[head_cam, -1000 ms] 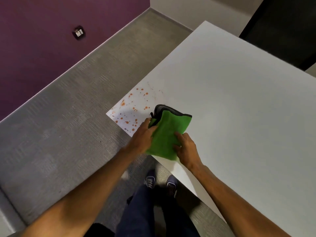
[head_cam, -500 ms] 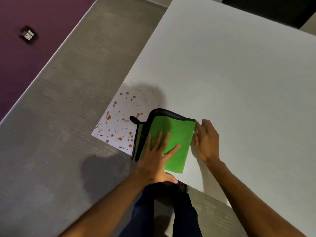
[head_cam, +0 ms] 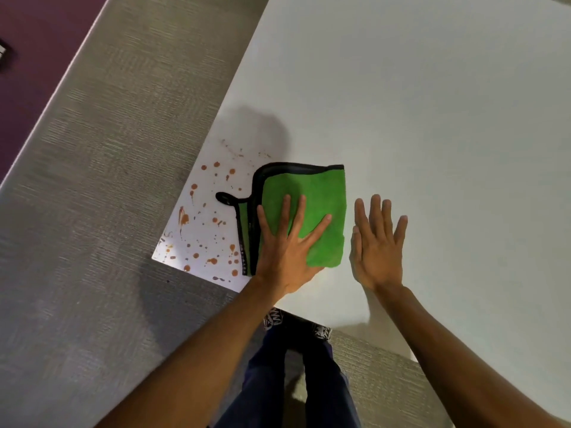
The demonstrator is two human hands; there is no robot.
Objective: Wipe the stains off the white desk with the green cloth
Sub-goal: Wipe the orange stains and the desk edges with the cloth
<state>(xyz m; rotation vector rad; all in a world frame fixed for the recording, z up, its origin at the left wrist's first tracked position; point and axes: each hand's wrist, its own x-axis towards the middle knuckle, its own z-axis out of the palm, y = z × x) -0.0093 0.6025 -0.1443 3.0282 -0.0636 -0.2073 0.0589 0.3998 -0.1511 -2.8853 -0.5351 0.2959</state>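
A folded green cloth (head_cam: 318, 199) with a black hem lies flat on the white desk (head_cam: 432, 118), near its front left corner. My left hand (head_cam: 287, 245) presses on the cloth's lower half, palm down, fingers spread. Just right of the cloth, my right hand (head_cam: 377, 245) rests flat on the bare desk, not touching the cloth. Orange-brown stains (head_cam: 204, 227) speckle the desk corner to the left of the cloth, uncovered.
The desk's left edge and front edge meet at the stained corner (head_cam: 154, 257). Grey carpet (head_cam: 92, 211) lies beyond it, with a purple wall (head_cam: 31, 57) at the far left. My legs and shoes (head_cam: 296, 325) stand below the front edge.
The cloth went from held up in both hands to lying flat on the desk. My left hand has flattened on it, and my right hand has let go and lies beside it.
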